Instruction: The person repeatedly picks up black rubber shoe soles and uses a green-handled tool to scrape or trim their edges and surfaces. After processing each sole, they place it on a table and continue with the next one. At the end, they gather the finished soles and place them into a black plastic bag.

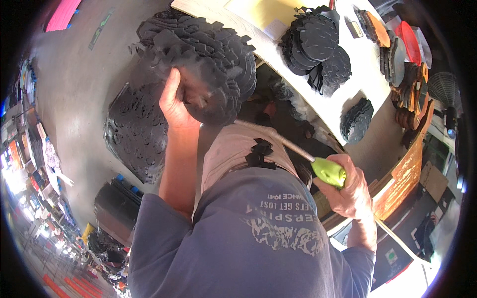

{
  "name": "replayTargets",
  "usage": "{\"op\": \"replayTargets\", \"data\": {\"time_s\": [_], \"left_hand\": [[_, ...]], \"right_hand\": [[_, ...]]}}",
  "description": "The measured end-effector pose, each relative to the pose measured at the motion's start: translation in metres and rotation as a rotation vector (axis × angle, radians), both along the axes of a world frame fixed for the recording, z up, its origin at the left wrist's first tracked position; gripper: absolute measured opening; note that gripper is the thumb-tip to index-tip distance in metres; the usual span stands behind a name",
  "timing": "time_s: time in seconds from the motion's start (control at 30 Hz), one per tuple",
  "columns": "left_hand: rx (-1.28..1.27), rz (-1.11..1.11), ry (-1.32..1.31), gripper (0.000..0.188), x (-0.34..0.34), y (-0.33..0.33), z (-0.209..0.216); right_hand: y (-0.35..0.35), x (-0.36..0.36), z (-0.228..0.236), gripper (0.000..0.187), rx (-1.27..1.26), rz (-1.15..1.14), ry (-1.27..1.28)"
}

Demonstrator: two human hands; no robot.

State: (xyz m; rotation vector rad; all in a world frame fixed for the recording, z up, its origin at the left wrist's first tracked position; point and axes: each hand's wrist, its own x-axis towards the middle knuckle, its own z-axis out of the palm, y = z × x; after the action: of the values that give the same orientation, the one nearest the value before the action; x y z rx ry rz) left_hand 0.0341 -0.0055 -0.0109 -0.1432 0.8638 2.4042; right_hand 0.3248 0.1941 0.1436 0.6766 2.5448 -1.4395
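Note:
My left hand (176,109) grips a thick stack of black treaded rubber soles (211,54) from its near left side. The thumb lies along the edge, while the other fingers are hidden beneath. Greyish haze or dust blurs the middle of the stack. My right hand (350,191) is wrapped round the green handle of an air blow gun (329,171). Its long metal nozzle slants up and left, the tip close to the near edge of the soles. A pale hose (402,246) runs away behind that hand to the lower right.
Left of my forearm, more black soles (136,131) lie in a plastic-lined heap on the floor. A white table (372,59) at the right bears stacked black soles (313,42), another small pile (357,121) and coloured soles (412,89). A fan (443,87) stands beyond. Dark crates (117,203) sit lower left.

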Motion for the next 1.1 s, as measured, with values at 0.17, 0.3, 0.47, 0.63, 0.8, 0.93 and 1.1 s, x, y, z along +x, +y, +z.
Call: {"op": "replayTargets", "data": {"time_s": [0.17, 0.3, 0.47, 0.63, 0.8, 0.93, 1.1], "left_hand": [[-0.007, -0.025, 0.006, 0.035, 0.003, 0.005, 0.002], [0.074, -0.125, -0.031, 0.036, 0.008, 0.007, 0.004], [0.085, -0.162, -0.039, 0.033, 0.013, 0.007, 0.003], [0.02, -0.174, 0.002, 0.031, 0.013, 0.007, 0.003], [0.006, -0.219, 0.039, 0.031, 0.012, 0.007, 0.006], [0.04, -0.26, 0.015, 0.031, 0.016, 0.009, 0.004], [-0.007, -0.321, 0.036, 0.038, 0.017, 0.009, 0.012]], "right_hand": [[-0.002, 0.001, -0.001, 0.047, 0.052, -0.174, -0.152], [-0.001, 0.002, 0.001, 0.045, -0.09, -0.398, -0.187], [0.003, 0.006, 0.005, 0.047, 0.024, -0.203, -0.259], [0.001, 0.01, 0.001, 0.043, -0.033, -0.131, -0.121], [0.0, 0.016, 0.005, 0.044, -0.115, -0.262, -0.232], [-0.002, 0.018, 0.007, 0.044, -0.149, -0.405, -0.242], [-0.003, 0.029, 0.006, 0.043, -0.124, -0.108, -0.219]]}}
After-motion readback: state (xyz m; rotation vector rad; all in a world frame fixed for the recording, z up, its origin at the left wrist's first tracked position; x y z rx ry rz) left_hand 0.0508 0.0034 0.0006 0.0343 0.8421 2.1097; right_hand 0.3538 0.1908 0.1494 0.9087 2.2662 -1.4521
